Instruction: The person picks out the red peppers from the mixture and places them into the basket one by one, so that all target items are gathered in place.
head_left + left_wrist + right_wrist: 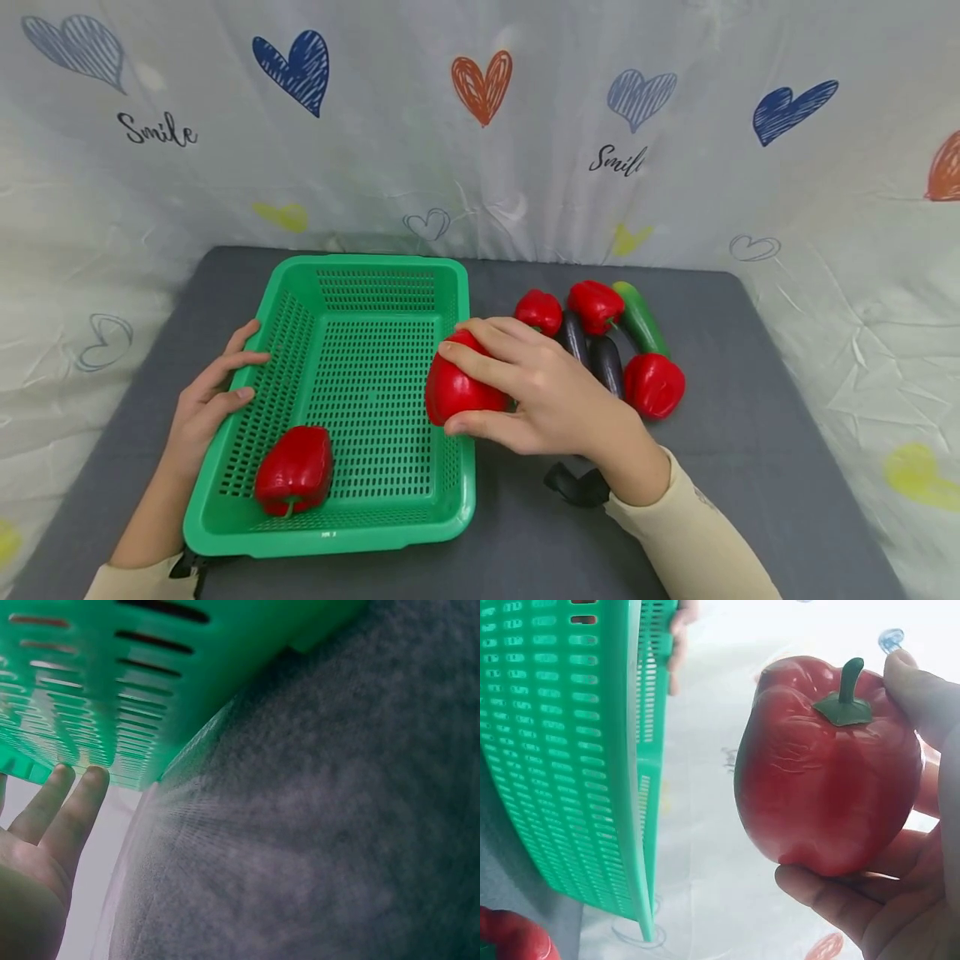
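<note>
My right hand [525,387] holds a red bell pepper [459,385] above the right rim of a green plastic basket [375,375]. In the right wrist view the held pepper [829,769] shows its green stem, with thumb and fingers around its side. My left hand [206,404] grips the basket's left rim, some fingers laid over it. The left wrist view shows two fingers of that hand [56,832] against the slotted outer wall [142,697]. Another red bell pepper [294,471] lies inside the basket at its near left corner.
Right of the basket, a group lies on the grey tabletop [720,500]: three red bell peppers [655,386], two dark eggplants [606,365] and a green cucumber [641,318]. A white curtain [555,167] printed with hearts hangs behind the table.
</note>
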Demonstrator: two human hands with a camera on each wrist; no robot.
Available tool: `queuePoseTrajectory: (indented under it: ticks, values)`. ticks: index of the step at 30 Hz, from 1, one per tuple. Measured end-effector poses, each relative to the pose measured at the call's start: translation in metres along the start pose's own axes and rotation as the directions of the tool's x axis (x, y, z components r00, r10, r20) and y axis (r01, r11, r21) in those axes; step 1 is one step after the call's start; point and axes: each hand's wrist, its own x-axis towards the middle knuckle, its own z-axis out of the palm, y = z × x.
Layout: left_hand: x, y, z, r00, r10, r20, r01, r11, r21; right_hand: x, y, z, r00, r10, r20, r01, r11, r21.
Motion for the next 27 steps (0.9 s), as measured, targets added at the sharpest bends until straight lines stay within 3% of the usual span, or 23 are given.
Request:
queuePoseTrajectory:
  ticks: [3,10,15,27]
  values:
    - [-0.001,0.003,0.002,1.000,-0.026,-0.018,0.026,1.000,0.008,0.004,0.000,0.002,1.000,-0.002,0.003,0.002,1.000,0.020]
    - [0.001,-0.001,-0.001,1.000,0.002,0.002,-0.002,1.000,-0.010,0.011,0.000,0.009,1.000,-0.016,-0.014,0.017,0.998,0.059]
    - [0.000,-0.002,-0.001,1.000,0.004,0.005,-0.004,1.000,-0.009,0.019,-0.002,0.012,0.999,-0.031,0.016,0.030,0.997,0.077]
    - [0.001,-0.001,0.001,0.997,0.072,0.025,-0.071,0.997,-0.031,0.039,-0.007,0.021,0.996,-0.066,0.066,0.061,0.995,0.081]
